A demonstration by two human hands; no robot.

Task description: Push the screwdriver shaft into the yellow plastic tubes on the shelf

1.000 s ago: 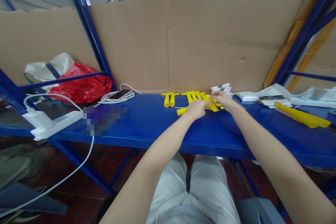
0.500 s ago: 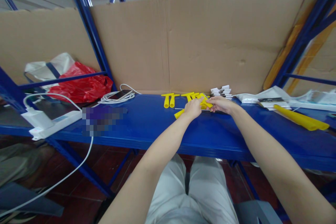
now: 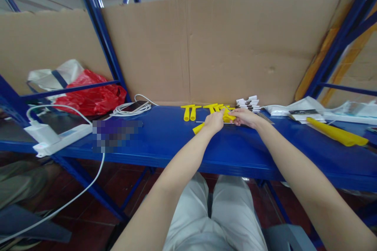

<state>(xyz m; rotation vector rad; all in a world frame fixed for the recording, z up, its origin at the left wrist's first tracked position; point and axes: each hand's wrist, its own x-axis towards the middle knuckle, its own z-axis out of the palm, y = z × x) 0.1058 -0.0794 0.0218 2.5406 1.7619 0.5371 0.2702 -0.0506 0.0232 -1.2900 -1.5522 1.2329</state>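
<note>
My left hand (image 3: 215,122) is closed around a yellow piece (image 3: 198,128) whose end sticks out to the left below the wrist. My right hand (image 3: 244,117) pinches another yellow part (image 3: 228,116), and the two hands nearly meet there. Behind them, yellow T-shaped handles (image 3: 190,112) lie on the blue shelf (image 3: 165,137), two at the left and several more close to my fingers. A thin metal rod (image 3: 200,122) shows beside my left hand. White folded cards (image 3: 248,102) are stacked just behind my right hand.
On the right lie yellow sheet material (image 3: 337,132) and plastic packets (image 3: 278,110). To the left are a power strip (image 3: 63,140), coiled white cable (image 3: 125,110) and a red bag (image 3: 91,93). Cardboard (image 3: 224,47) stands along the back.
Both hands have shifted slightly left with the yellow pieces. A flat dark item beside my right wrist now shows more.
</note>
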